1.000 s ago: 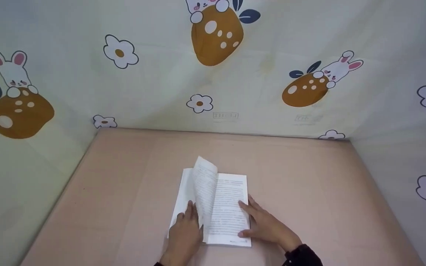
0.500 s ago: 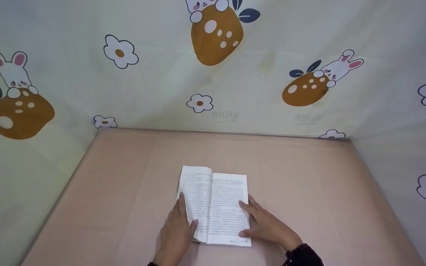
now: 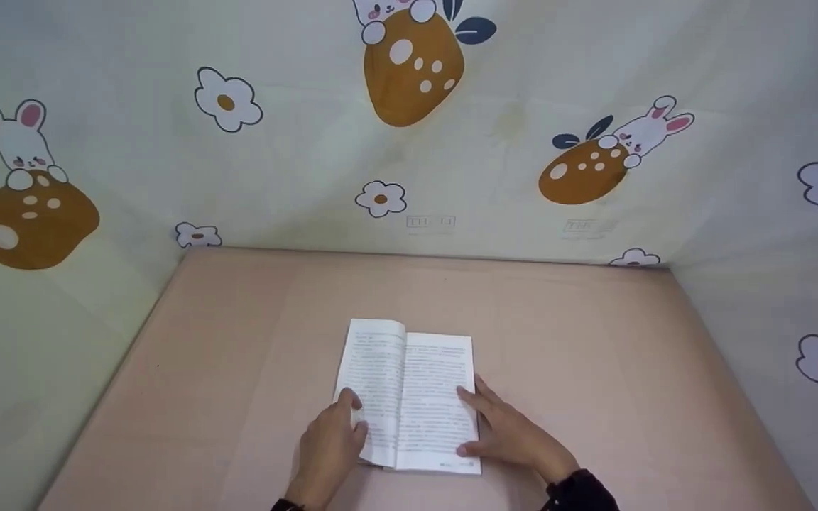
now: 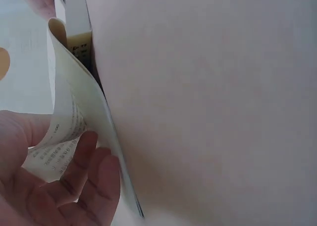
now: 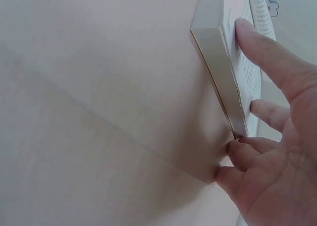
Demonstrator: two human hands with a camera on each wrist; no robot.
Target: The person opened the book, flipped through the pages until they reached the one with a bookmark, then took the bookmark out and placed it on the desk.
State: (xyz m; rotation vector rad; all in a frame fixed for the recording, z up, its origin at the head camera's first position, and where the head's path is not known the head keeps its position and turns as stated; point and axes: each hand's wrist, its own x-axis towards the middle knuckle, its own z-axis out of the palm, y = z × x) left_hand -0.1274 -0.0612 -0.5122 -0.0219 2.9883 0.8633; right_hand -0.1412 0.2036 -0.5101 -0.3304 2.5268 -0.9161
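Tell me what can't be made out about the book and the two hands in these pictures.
- The book's text: too small in the head view, cut off and skewed in both wrist views.
- Its cover: hidden face down against the table.
- Left hand: its fingertips go under the curled page in the left wrist view.
- Right hand: its palm is cut off by the right wrist view's edge.

Book point(image 3: 409, 394) pages show print, too small to read.

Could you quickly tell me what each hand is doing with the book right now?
Left hand: fingers and thumb pinch the left-hand pages of the open book.
Right hand: open, straight fingers pressing the right-hand page and edge.
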